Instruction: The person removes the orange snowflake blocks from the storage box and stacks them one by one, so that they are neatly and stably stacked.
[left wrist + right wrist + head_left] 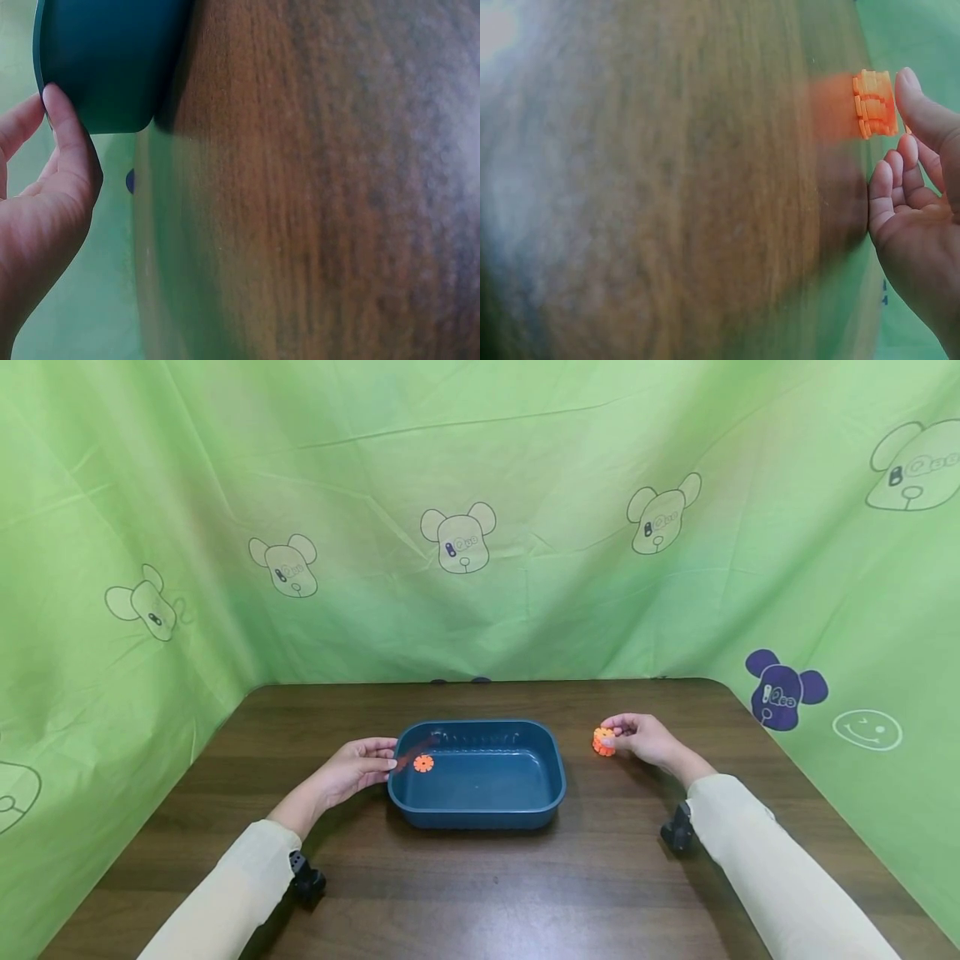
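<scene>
A dark blue rectangular basin (477,819) stands on the table, and one orange flower-shaped notched disc (423,763) lies inside at its left end. My left hand (358,768) pinches the basin's left rim between thumb and fingers. In the left wrist view, the thumb lies against the outer wall of the basin (112,67). Right of the basin, my right hand (647,742) pinches a small cluster of orange notched discs (603,742). The right wrist view shows these discs (874,105) set close together, with the thumb along one side and the other fingers curled below.
The brown wooden table (480,893) reaches back to a green curtain (525,618) printed with bear heads, which also hangs along both sides. Each wrist carries a small black camera, the left one (306,881) and the right one (678,829), just at the pale sleeve cuffs.
</scene>
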{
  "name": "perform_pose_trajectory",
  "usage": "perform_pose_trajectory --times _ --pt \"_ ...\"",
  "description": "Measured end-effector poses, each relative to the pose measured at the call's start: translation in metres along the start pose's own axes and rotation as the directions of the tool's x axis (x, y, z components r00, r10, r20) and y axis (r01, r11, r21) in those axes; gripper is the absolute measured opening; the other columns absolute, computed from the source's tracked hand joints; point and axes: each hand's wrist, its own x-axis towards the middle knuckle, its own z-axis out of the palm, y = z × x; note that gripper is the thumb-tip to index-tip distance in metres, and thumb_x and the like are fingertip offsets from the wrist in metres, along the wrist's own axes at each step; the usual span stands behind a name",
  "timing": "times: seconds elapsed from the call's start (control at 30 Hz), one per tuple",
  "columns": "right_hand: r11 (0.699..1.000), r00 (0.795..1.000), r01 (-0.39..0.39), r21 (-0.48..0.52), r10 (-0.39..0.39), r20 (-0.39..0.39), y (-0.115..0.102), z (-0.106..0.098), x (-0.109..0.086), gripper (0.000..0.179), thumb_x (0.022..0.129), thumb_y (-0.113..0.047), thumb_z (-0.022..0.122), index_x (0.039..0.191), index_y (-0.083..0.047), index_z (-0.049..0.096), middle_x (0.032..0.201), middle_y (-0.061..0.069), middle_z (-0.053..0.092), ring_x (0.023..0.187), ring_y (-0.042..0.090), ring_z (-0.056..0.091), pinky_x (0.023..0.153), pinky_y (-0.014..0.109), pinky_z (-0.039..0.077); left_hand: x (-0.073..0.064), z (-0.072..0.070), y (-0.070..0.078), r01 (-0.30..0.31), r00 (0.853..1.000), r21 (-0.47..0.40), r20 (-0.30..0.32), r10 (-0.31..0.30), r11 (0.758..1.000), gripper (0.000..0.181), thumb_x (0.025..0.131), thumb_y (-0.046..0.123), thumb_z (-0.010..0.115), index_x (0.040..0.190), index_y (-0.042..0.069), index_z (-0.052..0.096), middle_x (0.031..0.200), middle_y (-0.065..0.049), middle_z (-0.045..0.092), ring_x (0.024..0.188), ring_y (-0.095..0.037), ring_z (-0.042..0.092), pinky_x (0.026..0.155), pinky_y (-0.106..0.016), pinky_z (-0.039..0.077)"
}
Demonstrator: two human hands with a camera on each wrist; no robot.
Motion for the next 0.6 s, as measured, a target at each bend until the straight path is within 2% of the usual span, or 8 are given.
perform_pose_trajectory --times 0.23,0.6 --pt "0.999 0.999 -0.027 0.022 0.027 0.022 -0.0035 0.0010 -0.0030 0.044 0.087 -0.004 0.070 0.123 0.014 0.052 0.099 0.013 0.056 0.087 0.015 0.051 0.069 0.023 0.049 -0.0024 0.0001 0.0000 -0.002 1.000 0.010 -0.002 0.002 1.000 0.053 0.095 -0.001 0.058 0.142 -0.011 0.036 0.112 -0.014 0.057 0.094 -0.016 0.062 0.080 -0.026 0.054" --pt "0.999 0.999 -0.028 0.034 0.028 0.020 -0.0019 0.0008 -0.0027 0.043 0.086 -0.004 0.071 0.121 0.014 0.054 0.098 0.011 0.056 0.087 0.015 0.050 0.069 0.021 0.048 -0.0021 0.0005 -0.0001 -0.001 1.000 0.006 -0.008 0.001 1.000 0.051 0.095 -0.001 0.058 0.141 -0.011 0.038 0.113 -0.015 0.057 0.093 -0.017 0.062 0.080 -0.026 0.054"
